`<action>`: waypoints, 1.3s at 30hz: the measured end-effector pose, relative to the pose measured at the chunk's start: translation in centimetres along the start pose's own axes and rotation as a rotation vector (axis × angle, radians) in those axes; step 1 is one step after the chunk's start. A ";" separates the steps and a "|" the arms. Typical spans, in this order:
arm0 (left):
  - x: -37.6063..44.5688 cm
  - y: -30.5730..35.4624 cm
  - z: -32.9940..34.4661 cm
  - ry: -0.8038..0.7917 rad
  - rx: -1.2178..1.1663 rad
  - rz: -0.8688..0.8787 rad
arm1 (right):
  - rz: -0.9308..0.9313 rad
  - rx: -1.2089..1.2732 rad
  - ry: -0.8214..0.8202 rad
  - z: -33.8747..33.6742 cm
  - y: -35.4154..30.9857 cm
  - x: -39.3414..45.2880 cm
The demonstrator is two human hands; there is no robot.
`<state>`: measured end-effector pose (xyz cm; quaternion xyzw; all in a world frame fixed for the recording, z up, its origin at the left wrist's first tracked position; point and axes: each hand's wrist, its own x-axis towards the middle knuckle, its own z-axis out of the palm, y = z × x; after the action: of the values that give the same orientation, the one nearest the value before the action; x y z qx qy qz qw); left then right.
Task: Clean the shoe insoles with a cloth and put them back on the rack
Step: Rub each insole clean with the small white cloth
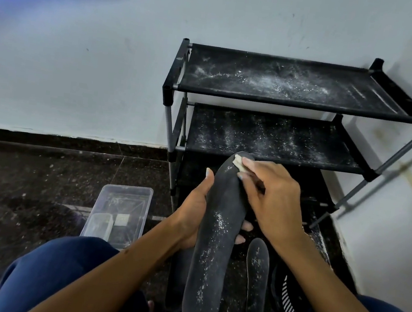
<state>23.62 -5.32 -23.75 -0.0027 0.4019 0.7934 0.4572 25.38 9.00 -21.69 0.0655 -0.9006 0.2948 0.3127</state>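
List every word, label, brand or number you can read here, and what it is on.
None can be read.
Insole held by the left hand: only white dust, no print.
Cloth under the right hand: plain.
Second insole, rack: dust only.
Clear box: a small pale square inside, too blurred to read.

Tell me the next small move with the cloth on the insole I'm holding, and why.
Probably draw the cloth under the right hand down the held insole toward the heel. The cloth sits at the toe end, while white specks cover the middle and lower part. The left hand grips the insole from below, steady enough to wipe against.
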 end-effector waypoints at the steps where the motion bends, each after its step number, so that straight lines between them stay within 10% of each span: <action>1: 0.0 0.1 0.0 0.001 -0.001 -0.002 | -0.010 0.017 0.008 0.0 0.2 0.1; 14: 0.0 0.0 0.4 0.177 0.000 0.131 | -0.104 0.194 -0.158 2.2 -1.9 -1.1; 23: 0.0 -0.2 0.7 0.037 0.052 -0.017 | 0.063 0.030 0.125 0.0 0.4 1.5; 39: -0.2 -0.6 0.2 0.016 0.150 -0.006 | 0.117 0.053 0.101 0.3 1.1 0.9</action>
<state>24.26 -5.18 -23.85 0.0242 0.4638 0.7596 0.4554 24.17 9.75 -21.91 0.0062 -0.8780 0.3390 0.3380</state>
